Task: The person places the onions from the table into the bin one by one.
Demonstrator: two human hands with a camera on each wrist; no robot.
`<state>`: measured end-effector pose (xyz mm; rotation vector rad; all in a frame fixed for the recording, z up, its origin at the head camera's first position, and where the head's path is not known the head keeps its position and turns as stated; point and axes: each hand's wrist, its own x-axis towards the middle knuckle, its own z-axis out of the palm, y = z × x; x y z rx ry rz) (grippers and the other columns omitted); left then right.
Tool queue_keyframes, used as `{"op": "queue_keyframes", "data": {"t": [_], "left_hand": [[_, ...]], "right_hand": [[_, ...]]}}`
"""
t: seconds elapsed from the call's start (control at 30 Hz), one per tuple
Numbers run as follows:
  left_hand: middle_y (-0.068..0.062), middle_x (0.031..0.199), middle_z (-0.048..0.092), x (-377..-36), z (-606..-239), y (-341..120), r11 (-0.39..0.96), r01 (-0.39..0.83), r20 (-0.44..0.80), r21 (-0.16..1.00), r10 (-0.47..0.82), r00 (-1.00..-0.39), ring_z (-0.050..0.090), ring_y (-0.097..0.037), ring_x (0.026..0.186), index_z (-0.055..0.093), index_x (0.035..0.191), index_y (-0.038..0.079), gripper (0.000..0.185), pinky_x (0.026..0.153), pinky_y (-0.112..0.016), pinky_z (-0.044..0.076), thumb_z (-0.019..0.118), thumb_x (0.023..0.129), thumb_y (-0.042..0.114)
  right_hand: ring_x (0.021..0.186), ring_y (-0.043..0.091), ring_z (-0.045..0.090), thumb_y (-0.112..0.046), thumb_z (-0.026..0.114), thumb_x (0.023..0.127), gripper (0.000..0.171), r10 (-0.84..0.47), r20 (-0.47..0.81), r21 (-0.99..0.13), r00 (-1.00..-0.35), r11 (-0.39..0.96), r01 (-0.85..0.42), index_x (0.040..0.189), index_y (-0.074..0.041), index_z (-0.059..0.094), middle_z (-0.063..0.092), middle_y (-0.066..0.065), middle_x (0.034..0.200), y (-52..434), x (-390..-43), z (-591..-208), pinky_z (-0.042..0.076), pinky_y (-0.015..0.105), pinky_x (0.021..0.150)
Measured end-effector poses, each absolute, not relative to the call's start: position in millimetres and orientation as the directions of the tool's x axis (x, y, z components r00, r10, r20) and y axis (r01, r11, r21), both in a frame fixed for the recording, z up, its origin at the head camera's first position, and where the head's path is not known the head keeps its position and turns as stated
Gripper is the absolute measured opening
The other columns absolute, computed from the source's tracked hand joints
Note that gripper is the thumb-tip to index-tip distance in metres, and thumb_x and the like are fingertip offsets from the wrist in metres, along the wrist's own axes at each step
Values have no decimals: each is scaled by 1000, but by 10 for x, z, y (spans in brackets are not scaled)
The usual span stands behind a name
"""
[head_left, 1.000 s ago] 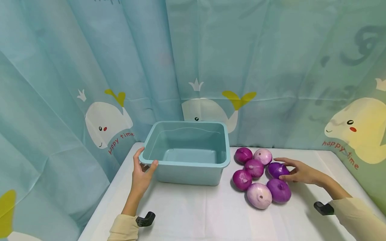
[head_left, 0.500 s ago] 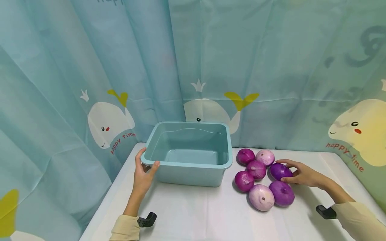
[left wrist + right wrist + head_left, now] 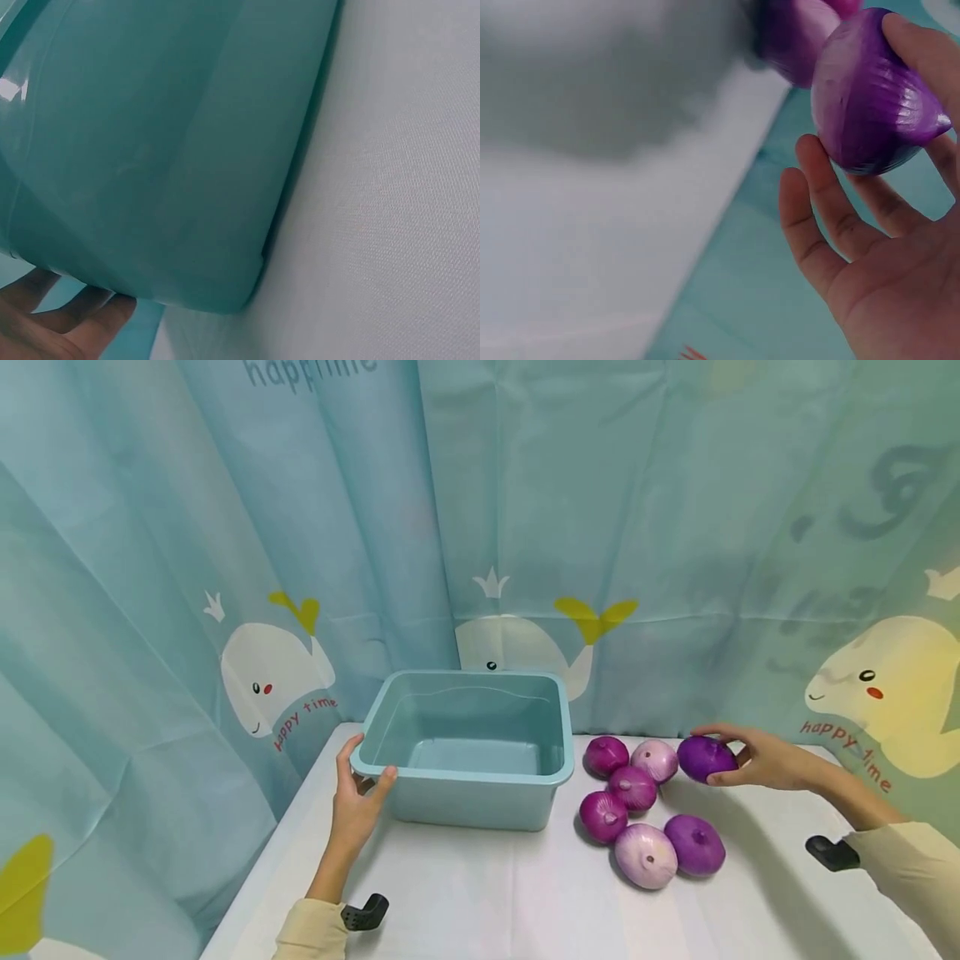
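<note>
A teal plastic tub [image 3: 465, 814] stands empty on the white table. My left hand [image 3: 358, 787] grips its near left corner, thumb over the rim; the left wrist view shows the tub wall [image 3: 172, 150] with fingers [image 3: 52, 330] beneath it. My right hand [image 3: 750, 758] holds a dark purple onion [image 3: 703, 757] lifted above the table at the right, and the right wrist view shows this onion [image 3: 870, 97] pinched between fingers and thumb. Several more purple and pale onions [image 3: 645, 852] lie clustered right of the tub.
A teal curtain [image 3: 225, 568] printed with whales hangs close behind and to both sides of the table [image 3: 487, 902]. Black wrist mounts [image 3: 363, 912] sit on both sleeves.
My right hand closed on the dark purple onion in the cluster and raised it up and back off the table. The left hand stayed on the tub's corner.
</note>
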<state>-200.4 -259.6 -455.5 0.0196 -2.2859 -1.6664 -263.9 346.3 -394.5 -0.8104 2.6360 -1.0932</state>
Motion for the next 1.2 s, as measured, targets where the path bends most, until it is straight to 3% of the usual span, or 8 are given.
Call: {"op": "queue_keyframes", "data": {"t": [0.2,0.43,0.7,0.97,1.2], "left_hand": [[-18,152,44,-2008,-4581,-2590,331,168,244,929,-200,-949,53,-38,129,20,160,34,77,91,-43,48,67,99,28],[-18,152,42,-1993,-4593,-2590,323,173,245,931,-196,-950,52,-39,130,19,160,34,77,93,-47,48,66,100,28],[-18,153,43,-1997,-4606,-2588,330,184,259,926,-200,-945,52,-40,130,21,160,33,77,94,-52,48,67,99,27],[-20,152,44,-1989,-4587,-2585,338,193,273,921,-210,-939,52,-41,130,21,160,32,77,94,-53,47,68,98,28],[-20,152,45,-2010,-4578,-2590,341,197,278,919,-210,-937,53,-41,128,22,159,33,78,93,-52,47,69,97,28]], "right_hand": [[81,18,67,-8,85,84,66,-502,99,-614,-859,648,-450,140,0,50,56,29,124,3389,-2704,-3538,55,31,63],[86,20,69,-16,88,81,70,-452,180,-502,-874,722,-476,141,-10,53,59,23,126,3240,-2776,-3129,54,31,66],[95,32,69,-23,88,83,72,-443,182,-474,-878,743,-473,145,-11,51,57,25,132,3066,-2836,-2907,55,33,67],[99,29,70,-34,88,83,74,-483,156,-439,-862,747,-498,146,-19,52,59,18,135,2677,-2950,-2747,52,41,74],[101,29,68,-32,86,85,70,-572,124,-466,-811,688,-556,145,-19,53,59,17,136,2099,-3117,-2615,55,41,79]]}}
